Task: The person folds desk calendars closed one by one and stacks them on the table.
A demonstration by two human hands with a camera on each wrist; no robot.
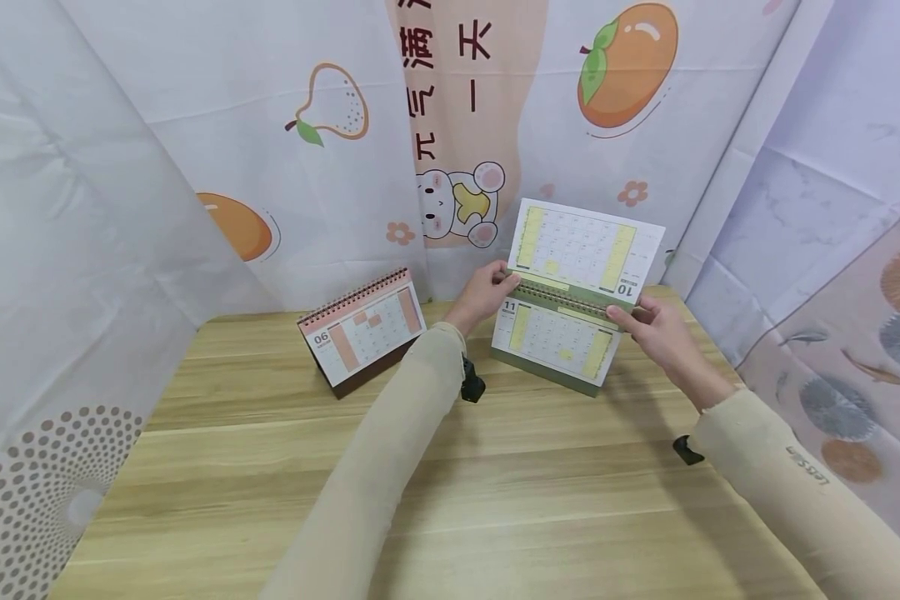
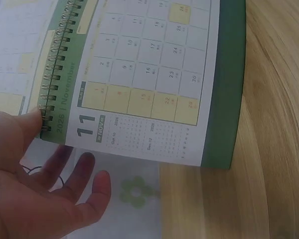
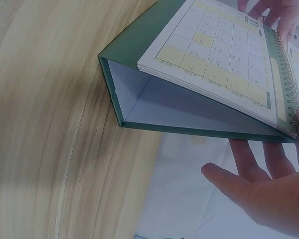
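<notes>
A green spiral-bound desk calendar (image 1: 562, 340) stands at the back right of the table, its November page facing me. Above the coil (image 1: 558, 296) its October page (image 1: 581, 246) is turned up, upside down to me. My left hand (image 1: 487, 292) pinches the left end of the coil, thumb in front and fingers behind. At the right end, my right hand (image 1: 663, 333) grips the calendar the same way, thumb near the coil. In the right wrist view, the hollow side of the green stand (image 3: 154, 99) shows, and that hand's fingers (image 3: 244, 157) reach behind it.
A pink desk calendar (image 1: 367, 333) showing 06 stands to the left on the wooden table (image 1: 435, 500). Printed curtains (image 1: 345, 192) hang close behind the table's back edge and along both sides. Dark wrist devices (image 1: 472, 382) hang under the sleeves.
</notes>
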